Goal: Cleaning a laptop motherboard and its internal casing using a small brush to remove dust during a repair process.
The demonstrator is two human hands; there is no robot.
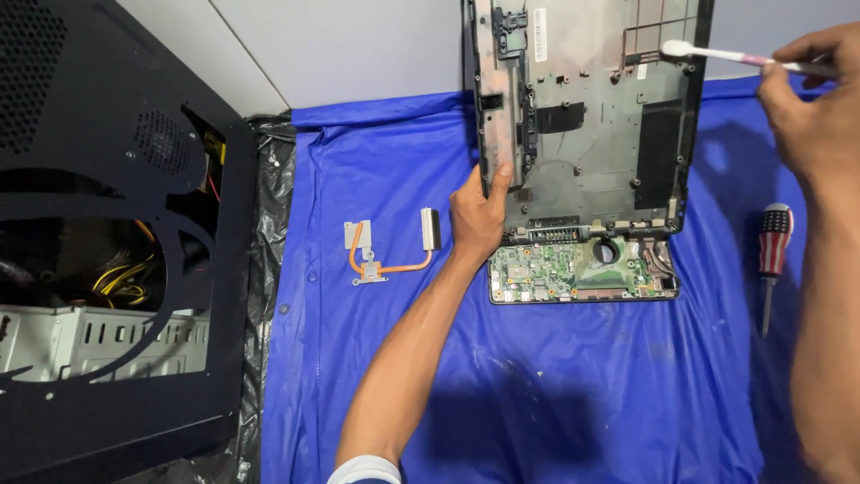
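A laptop base shell (591, 116), dark-rimmed with a grey inner face, stands propped up on a blue plastic sheet (555, 394), its upper part running out of the top of the view. The left hand (479, 215) grips the shell's left edge low down, thumb pointing up along the rim and fingers wrapped behind it. The right hand (811, 108) is closed around the handle of a toothbrush (743, 58) with a pink and white shaft; the white brush head touches the inside of the shell near its upper right corner. Just below the shell, a green circuit board (582, 269) lies flat on the sheet, its top edge tucked under the shell's lower rim. To the left of the left hand, a heat sink with a bent copper pipe (390, 246) rests on the sheet, near the hand but apart from it. A screwdriver (772, 260) with a striped red and white handle lies on the sheet at the right, beside the right forearm. A black computer case (107, 233) with cables showing through its cut-out panel fills the left side
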